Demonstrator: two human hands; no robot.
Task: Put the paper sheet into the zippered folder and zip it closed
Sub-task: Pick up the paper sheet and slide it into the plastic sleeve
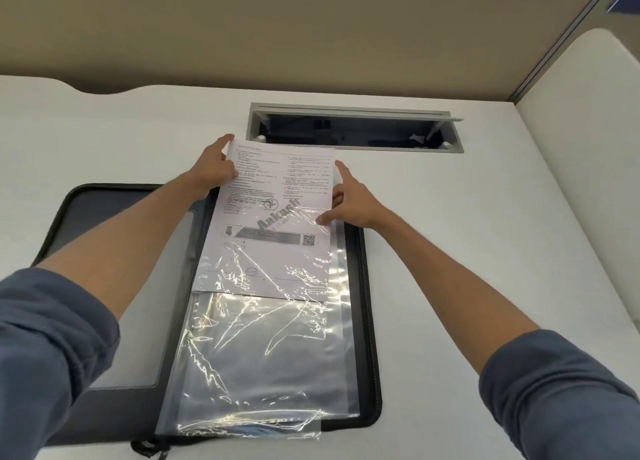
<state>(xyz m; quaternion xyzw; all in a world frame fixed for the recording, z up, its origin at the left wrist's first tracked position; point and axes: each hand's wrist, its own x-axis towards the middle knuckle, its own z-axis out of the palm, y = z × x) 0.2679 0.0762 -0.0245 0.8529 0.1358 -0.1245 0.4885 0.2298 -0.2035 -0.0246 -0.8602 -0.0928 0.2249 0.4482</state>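
Observation:
A black zippered folder (370, 321) lies open flat on the white desk, with clear plastic sleeves (263, 362) stacked on its right half. A printed paper sheet (277, 189) sits partway inside the top sleeve; its upper half sticks out beyond the folder's far edge. My left hand (213, 168) grips the sheet's top left corner. My right hand (349, 199) pinches the sleeve's opening at the sheet's right edge, index finger pointing up. The zipper pull (149, 447) hangs at the folder's near left corner.
A recessed cable tray (353, 127) with its lid raised lies in the white desk (485, 217) just beyond the sheet. A beige partition wall (311, 26) rises behind the desk. A rounded white panel (581, 147) stands at the right.

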